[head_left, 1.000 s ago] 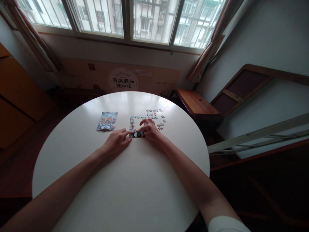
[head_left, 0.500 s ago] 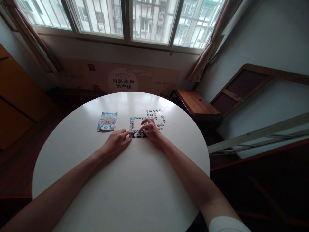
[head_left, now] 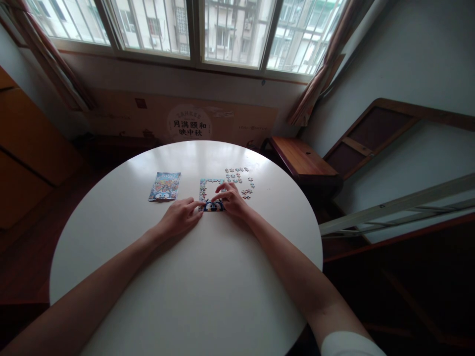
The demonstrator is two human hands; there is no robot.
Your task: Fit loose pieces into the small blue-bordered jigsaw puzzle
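Note:
A partly built jigsaw puzzle [head_left: 207,190] lies on the round white table [head_left: 185,277], its border and bottom rows joined and its centre bare. My left hand [head_left: 180,216] rests flat beside the puzzle's lower left corner, index finger stretched out and touching its edge. My right hand [head_left: 232,199] sits over the puzzle's lower right part, fingers curled down and pinched on a piece there that is too small to make out. Several loose puzzle pieces [head_left: 240,179] lie scattered just beyond my right hand.
A colourful picture card [head_left: 165,186] lies flat to the left of the puzzle. A wooden bench [head_left: 302,159] stands past the table's right edge. A window with bars runs along the far wall, with a printed cardboard panel [head_left: 190,122] below it.
My right hand's fingers have shifted slightly on the puzzle's lower right. My left hand has stayed put.

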